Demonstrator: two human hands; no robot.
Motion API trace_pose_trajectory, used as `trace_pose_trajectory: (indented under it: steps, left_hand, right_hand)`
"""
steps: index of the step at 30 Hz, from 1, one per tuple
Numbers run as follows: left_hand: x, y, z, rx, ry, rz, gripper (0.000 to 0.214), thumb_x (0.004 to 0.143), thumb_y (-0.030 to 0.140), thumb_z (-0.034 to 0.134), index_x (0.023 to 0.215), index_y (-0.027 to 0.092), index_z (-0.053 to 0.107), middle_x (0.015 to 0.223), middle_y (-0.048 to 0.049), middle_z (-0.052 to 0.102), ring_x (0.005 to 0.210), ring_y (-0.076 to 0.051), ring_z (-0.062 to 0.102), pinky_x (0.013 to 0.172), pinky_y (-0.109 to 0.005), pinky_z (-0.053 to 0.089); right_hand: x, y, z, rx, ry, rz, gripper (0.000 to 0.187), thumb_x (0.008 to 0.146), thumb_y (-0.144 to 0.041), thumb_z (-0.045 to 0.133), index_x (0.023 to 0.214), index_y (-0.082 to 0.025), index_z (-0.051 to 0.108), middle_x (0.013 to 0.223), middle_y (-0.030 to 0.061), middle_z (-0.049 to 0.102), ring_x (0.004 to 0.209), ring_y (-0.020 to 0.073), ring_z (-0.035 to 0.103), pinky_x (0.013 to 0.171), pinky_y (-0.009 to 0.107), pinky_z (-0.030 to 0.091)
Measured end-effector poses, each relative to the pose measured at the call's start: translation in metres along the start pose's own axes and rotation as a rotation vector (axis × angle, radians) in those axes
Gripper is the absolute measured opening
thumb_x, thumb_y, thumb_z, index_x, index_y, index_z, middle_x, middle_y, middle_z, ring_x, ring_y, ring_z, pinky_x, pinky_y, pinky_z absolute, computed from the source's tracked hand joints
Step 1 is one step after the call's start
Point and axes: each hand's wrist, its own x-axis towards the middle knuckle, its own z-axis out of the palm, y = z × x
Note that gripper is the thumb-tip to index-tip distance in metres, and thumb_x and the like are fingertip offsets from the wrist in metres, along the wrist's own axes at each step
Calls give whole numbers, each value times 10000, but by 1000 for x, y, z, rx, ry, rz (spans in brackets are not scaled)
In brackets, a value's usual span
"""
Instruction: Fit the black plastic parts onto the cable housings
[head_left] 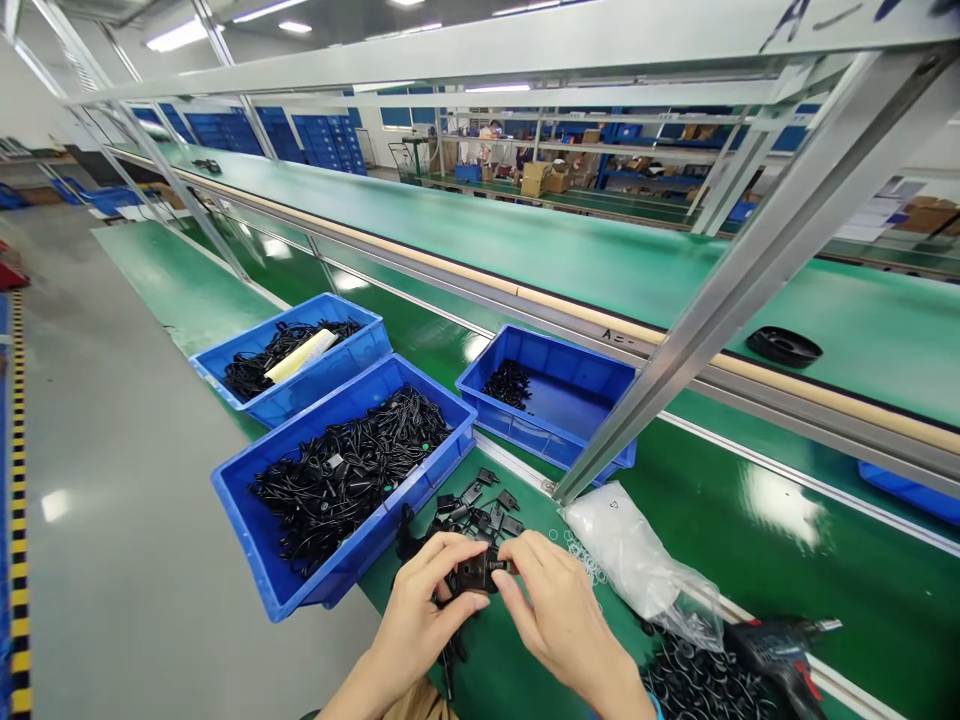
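Between the thumb and fingers of my left hand (424, 610) is a small black box-shaped part (474, 574) with a round hole in its face. My right hand (551, 605) pinches a small black cylindrical piece (497, 566) at the part's right side; whether the two are joined I cannot tell. Just beyond my hands, several similar black parts (495, 517) lie in a loose pile with cables. Small clear rings (581, 550) are scattered to the right of the pile, beside a white plastic bag (630, 550).
A large blue bin (262, 570) of black cables stands at the left, with another blue bin (225, 385) behind it. A third blue bin (585, 385) holds small black pieces. A power screwdriver (780, 645) lies by black rings (697, 685). A slanting metal post (720, 300) rises before the conveyor (480, 225).
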Motion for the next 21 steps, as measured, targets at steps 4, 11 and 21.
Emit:
trace_pose_trajectory:
  steps: [4,11,21]
  left_hand:
    - [-2,-2,3,63,-8,38,355,836,245,712,1181,303,654,1069,-47,641,658,-124,584,516,-216,501]
    - [10,-33,20,424,-101,-46,333,884,227,623,1208,281,572,1117,-65,603,801,-198,679,655,-290,563]
    - [83,-109,36,770,-45,-423,174,811,176,693,977,217,663,1017,-86,660,1001,-265,676,758,-291,535]
  right_hand:
    - [-2,8,12,12,-13,10,292,1050,-274,313,783,-217,417,737,0,493,672,164,450,606,303,319]
    - [-6,37,48,110,-149,353,449,1051,-483,277,704,-227,401,667,-23,529,596,145,509,568,271,304]
    - [-99,102,118,77,-330,496,315,1009,-451,375,798,-252,499,599,-34,548,521,171,579,510,245,355]
